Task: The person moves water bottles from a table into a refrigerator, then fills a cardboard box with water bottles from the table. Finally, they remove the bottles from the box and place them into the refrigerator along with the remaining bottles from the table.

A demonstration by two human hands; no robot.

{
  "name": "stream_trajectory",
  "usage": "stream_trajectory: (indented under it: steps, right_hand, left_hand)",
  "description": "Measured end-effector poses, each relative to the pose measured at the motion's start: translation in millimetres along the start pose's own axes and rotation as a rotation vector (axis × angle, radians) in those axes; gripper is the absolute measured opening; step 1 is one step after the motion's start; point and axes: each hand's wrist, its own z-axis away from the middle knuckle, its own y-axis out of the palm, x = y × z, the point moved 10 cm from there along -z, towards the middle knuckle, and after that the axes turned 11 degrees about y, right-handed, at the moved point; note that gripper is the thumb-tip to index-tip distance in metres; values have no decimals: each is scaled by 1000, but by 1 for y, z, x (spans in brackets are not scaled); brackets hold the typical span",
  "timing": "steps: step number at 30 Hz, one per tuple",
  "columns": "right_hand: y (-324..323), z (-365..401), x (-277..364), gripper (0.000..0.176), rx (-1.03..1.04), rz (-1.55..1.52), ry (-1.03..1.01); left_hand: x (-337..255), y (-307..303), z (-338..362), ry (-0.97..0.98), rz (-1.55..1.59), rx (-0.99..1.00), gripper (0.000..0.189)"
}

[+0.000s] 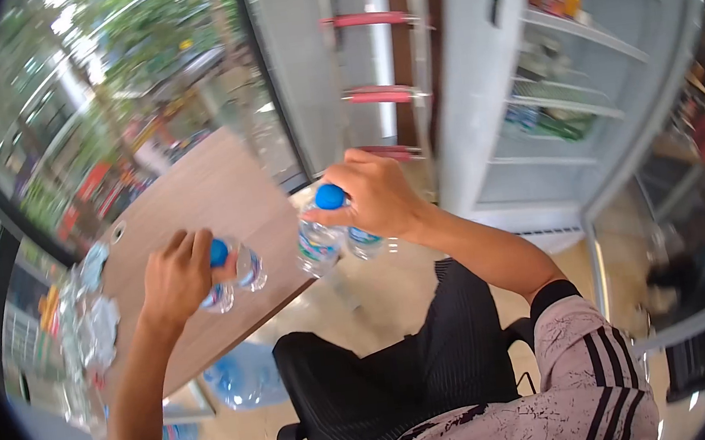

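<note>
Above the wooden table [194, 203], my left hand [181, 279] is closed around the necks of two small clear water bottles [249, 268], a blue cap showing between the fingers. My right hand [376, 195] grips another pair of clear water bottles [318, 246] by their tops, just off the table's right edge. One blue cap [330, 196] sticks up beside its thumb. Both pairs hang roughly upright, their labels low on the sides. Fingers hide part of the caps in each hand.
Crumpled clear plastic [90, 324] lies along the table's left edge. A large blue water jug [244, 376] stands on the floor below. To the right is an open fridge [523, 114] with stocked shelves, beside a ladder [382, 95] with red rungs. Glass windows [120, 90] border the far side.
</note>
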Motion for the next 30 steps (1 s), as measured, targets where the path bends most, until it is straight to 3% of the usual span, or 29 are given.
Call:
stream_trajectory:
  steps: [6, 11, 17, 21, 23, 25, 30]
  right_hand:
    - [-130, 100, -130, 42, -47, 388, 402]
    - [-222, 168, -240, 43, -198, 630, 530]
    - [-310, 201, -349, 45, -342, 897, 754]
    - [-341, 206, -399, 44, -466, 999, 744]
    - [-347, 201, -418, 43, -476, 1039, 735]
    - [-349, 190, -428, 46, -507, 1090, 686]
    - [-331, 175, -471, 47, -379, 1114, 601]
  left_hand:
    - [-122, 21, -120, 365, 285, -258, 34]
    - [-239, 72, -220, 723, 343, -485, 38]
    - [-337, 157, -348, 734, 464, -668, 40]
    - [-375, 220, -417, 714, 481, -634, 40]
    - [-387, 236, -430, 750, 390, -775, 39]
    - [-391, 254, -445, 754, 366, -772, 39]
    - [-396, 297, -473, 766, 321, -717, 37]
